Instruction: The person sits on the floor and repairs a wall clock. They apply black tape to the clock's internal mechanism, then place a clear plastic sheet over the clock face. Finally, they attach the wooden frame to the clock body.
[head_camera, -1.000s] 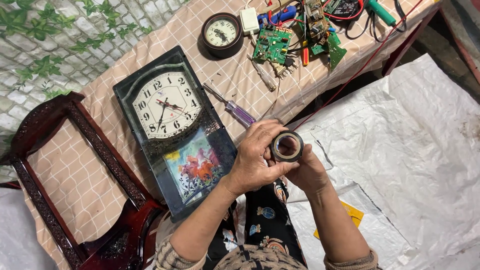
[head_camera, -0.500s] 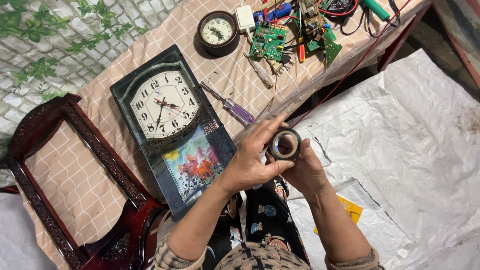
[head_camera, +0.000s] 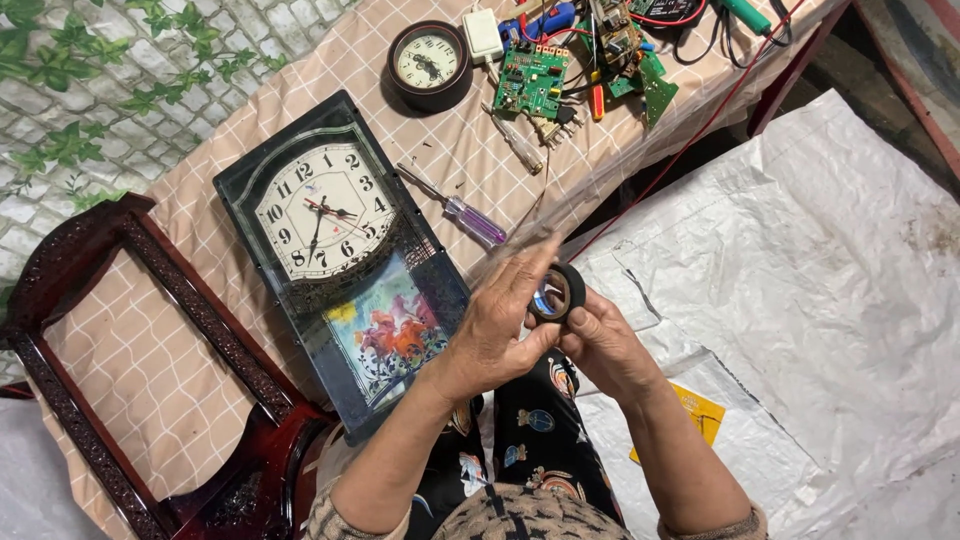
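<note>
Head view looks straight down at two bare hands held over the person's lap. Both hands hold one small black roll of tape (head_camera: 556, 292) with a shiny hole in its middle. The left hand (head_camera: 500, 325) is curled around the roll from the 9 o'clock side, with its thumb and fingers pressed on the roll's edge. The right hand (head_camera: 600, 340) grips the roll from the 4 o'clock side, its fingers closed tight under it. The roll sits just past the table's edge, above the dark patterned trousers (head_camera: 530, 450).

At 9 o'clock from the hands lies a big dark rectangular wall clock (head_camera: 335, 255) with a round white face and a bright flower picture below the face. It lies flat on the table with a tan checked cloth (head_camera: 150, 350). The left hand is near its lower corner. At 11 o'clock from the roll lies a screwdriver with a clear purple handle (head_camera: 470, 217), just beside the big clock. Further off at 11 o'clock sits a small round brown clock (head_camera: 429, 65). At 12 o'clock, well apart from the hands, lies a green flat circuit board (head_camera: 532, 80) among wires and tools. At 8 o'clock lies a dark red carved wooden frame (head_camera: 130, 330) on the cloth. At 3 o'clock a crinkly white plastic sheet (head_camera: 800, 260) covers the floor, and a yellow card (head_camera: 695, 412) lies on it near the right arm.
</note>
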